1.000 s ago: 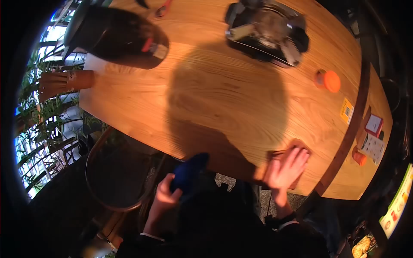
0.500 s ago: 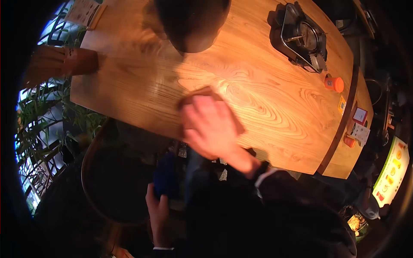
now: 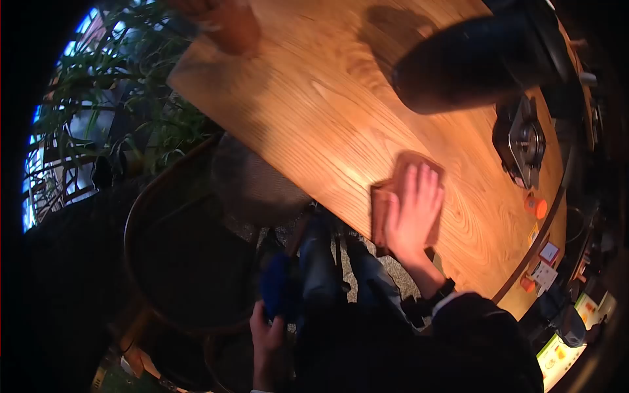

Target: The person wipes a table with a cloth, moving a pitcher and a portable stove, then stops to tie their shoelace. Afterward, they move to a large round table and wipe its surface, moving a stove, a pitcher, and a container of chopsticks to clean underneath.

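Note:
A reddish-brown cloth [image 3: 383,213] lies on the wooden table [image 3: 314,111] near its front edge. My right hand [image 3: 415,213] rests flat on top of it, fingers stretched and slightly apart, a dark band round the wrist. Lower down, off the table, my left hand [image 3: 267,327] is wrapped round the lower end of a blue object [image 3: 278,285], which is too dark and blurred to make out.
A large dark rounded object [image 3: 458,65] hangs over the table. Behind it stand a portable stove [image 3: 526,141] and an orange-lidded jar [image 3: 536,206]. A brown blurred object [image 3: 236,29] is at the far left corner. Chairs [image 3: 131,229] and green plants [image 3: 144,78] stand at left.
The view has turned and shifted. My right hand and the cloth now appear further right in the view, with the cloth's folds showing more. My left hand still holds the blue object.

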The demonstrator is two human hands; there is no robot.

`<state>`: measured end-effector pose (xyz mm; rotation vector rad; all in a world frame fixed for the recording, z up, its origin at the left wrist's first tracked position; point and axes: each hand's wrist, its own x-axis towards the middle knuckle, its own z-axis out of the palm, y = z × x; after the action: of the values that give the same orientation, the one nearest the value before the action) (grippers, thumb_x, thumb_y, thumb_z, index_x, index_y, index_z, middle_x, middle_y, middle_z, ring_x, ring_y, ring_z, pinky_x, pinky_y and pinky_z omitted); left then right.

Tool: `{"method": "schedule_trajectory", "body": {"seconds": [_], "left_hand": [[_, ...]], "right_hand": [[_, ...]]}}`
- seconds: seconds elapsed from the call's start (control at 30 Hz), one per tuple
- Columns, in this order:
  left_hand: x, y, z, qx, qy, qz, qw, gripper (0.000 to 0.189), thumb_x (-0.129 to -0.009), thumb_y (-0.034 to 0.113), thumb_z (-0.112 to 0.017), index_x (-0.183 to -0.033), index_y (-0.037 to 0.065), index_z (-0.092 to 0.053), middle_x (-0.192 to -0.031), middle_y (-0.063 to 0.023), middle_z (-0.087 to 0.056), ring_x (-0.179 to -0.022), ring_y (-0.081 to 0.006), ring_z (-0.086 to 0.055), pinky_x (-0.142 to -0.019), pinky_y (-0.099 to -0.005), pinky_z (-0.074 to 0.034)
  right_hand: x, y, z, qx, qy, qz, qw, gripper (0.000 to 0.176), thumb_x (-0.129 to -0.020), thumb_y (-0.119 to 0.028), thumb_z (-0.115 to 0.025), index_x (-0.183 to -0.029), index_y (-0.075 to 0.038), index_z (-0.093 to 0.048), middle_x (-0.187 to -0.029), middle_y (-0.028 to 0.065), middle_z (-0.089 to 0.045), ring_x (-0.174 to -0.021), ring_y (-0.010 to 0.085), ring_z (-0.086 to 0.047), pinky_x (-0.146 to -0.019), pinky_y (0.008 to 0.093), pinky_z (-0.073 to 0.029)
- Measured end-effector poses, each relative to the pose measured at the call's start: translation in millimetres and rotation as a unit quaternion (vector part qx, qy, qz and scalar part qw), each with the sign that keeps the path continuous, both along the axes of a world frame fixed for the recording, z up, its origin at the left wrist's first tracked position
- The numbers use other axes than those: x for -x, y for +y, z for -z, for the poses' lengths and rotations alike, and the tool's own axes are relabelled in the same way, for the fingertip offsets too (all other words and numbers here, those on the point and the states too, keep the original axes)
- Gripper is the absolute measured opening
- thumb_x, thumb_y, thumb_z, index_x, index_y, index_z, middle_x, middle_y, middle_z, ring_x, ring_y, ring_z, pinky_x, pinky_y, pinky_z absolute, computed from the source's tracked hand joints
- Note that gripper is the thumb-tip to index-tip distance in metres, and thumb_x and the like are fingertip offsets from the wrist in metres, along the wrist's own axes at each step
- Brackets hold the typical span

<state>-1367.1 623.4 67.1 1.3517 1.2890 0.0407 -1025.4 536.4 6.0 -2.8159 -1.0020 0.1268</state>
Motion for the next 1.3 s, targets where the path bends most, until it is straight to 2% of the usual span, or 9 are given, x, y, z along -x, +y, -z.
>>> {"method": "schedule_trajectory", "body": {"seconds": [0.1,0.27,0.53,0.77,0.97,1.03,1.1,1.23,1.3], "left_hand": [[6,19,-7,0.025,-0.009,-0.036,0.999,0.027,-0.079,0.003,-0.058,-0.105,-0.003,-0.058,-0.091,-0.0071,-0.063,-0.086,-0.0115,-0.056,-0.080,-0.0275,-0.046],[2,49,-13,0.070,-0.045,-0.104,0.991,0.027,-0.079,0.001,-0.057,-0.106,-0.002,-0.056,-0.091,-0.0048,-0.061,-0.086,-0.0101,-0.055,-0.079,-0.0251,-0.046],[-9,94,-15,0.064,-0.083,-0.096,0.990,0.026,-0.080,0.000,-0.057,-0.106,-0.002,-0.055,-0.091,-0.0034,-0.060,-0.087,-0.0088,-0.055,-0.080,-0.0243,-0.045],[-8,108,-8,0.058,-0.069,-0.081,0.993,0.026,-0.079,-0.002,-0.055,-0.105,0.000,-0.055,-0.089,-0.0021,-0.059,-0.082,-0.0075,-0.053,-0.076,-0.0233,-0.045],[-17,124,-8,0.049,-0.063,-0.022,0.997,0.023,-0.079,0.001,-0.054,-0.101,0.001,-0.055,-0.088,-0.0011,-0.055,-0.081,-0.0085,-0.050,-0.075,-0.0235,-0.043],[-25,131,-8,0.030,-0.069,-0.014,0.997,0.022,-0.079,0.003,-0.056,-0.101,0.000,-0.055,-0.084,-0.0013,-0.057,-0.077,-0.0083,-0.051,-0.071,-0.0237,-0.044],[-32,131,-11,0.032,-0.062,-0.041,0.997,0.023,-0.079,0.003,-0.056,-0.102,0.000,-0.055,-0.088,-0.0027,-0.057,-0.081,-0.0089,-0.051,-0.075,-0.0238,-0.044],[-42,129,-6,0.018,-0.048,-0.011,0.999,0.023,-0.081,0.002,-0.056,-0.104,0.000,-0.055,-0.093,-0.0036,-0.057,-0.086,-0.0089,-0.051,-0.080,-0.0238,-0.043],[-52,129,-14,0.045,-0.032,-0.009,0.998,0.022,-0.083,0.001,-0.054,-0.106,0.000,-0.055,-0.095,-0.0029,-0.058,-0.088,-0.0089,-0.052,-0.082,-0.0239,-0.043]], "right_hand": [[6,111,5,-0.047,-0.001,-0.127,0.991,0.064,-0.094,-0.032,-0.052,-0.147,-0.002,-0.035,-0.154,0.0222,-0.030,-0.145,0.0374,-0.024,-0.117,0.0541,-0.015],[7,242,17,-0.114,-0.036,-0.187,0.975,0.062,-0.093,-0.031,-0.054,-0.146,-0.002,-0.037,-0.152,0.0213,-0.034,-0.143,0.0355,-0.027,-0.117,0.0524,-0.018],[-29,155,-1,0.003,0.089,-0.396,0.914,0.063,-0.094,-0.031,-0.052,-0.146,-0.001,-0.036,-0.153,0.0220,-0.032,-0.146,0.0353,-0.024,-0.118,0.0494,-0.016],[-124,275,26,-0.108,-0.120,-0.135,0.978,0.053,-0.099,-0.027,-0.043,-0.143,0.002,-0.037,-0.152,0.0249,-0.032,-0.141,0.0394,-0.029,-0.116,0.0514,-0.021],[-28,124,-10,-0.007,0.086,-0.192,0.978,0.060,-0.096,-0.027,-0.049,-0.148,-0.001,-0.034,-0.154,0.0226,-0.030,-0.145,0.0368,-0.024,-0.118,0.0496,-0.015],[-43,125,-1,-0.028,0.040,-0.153,0.987,0.060,-0.095,-0.026,-0.049,-0.148,-0.002,-0.034,-0.154,0.0224,-0.030,-0.145,0.0372,-0.024,-0.118,0.0503,-0.016],[-65,177,6,-0.112,-0.010,-0.074,0.991,0.058,-0.096,-0.023,-0.048,-0.147,0.000,-0.034,-0.154,0.0239,-0.029,-0.145,0.0421,-0.022,-0.117,0.0522,-0.016],[-117,298,23,-0.141,-0.099,-0.027,0.985,0.054,-0.096,-0.029,-0.048,-0.140,0.002,-0.042,-0.149,0.0227,-0.038,-0.142,0.0349,-0.030,-0.116,0.0483,-0.023],[-117,299,18,-0.138,-0.111,-0.015,0.984,0.054,-0.096,-0.029,-0.049,-0.139,0.002,-0.043,-0.147,0.0217,-0.041,-0.142,0.0339,-0.031,-0.116,0.0483,-0.023]]}}
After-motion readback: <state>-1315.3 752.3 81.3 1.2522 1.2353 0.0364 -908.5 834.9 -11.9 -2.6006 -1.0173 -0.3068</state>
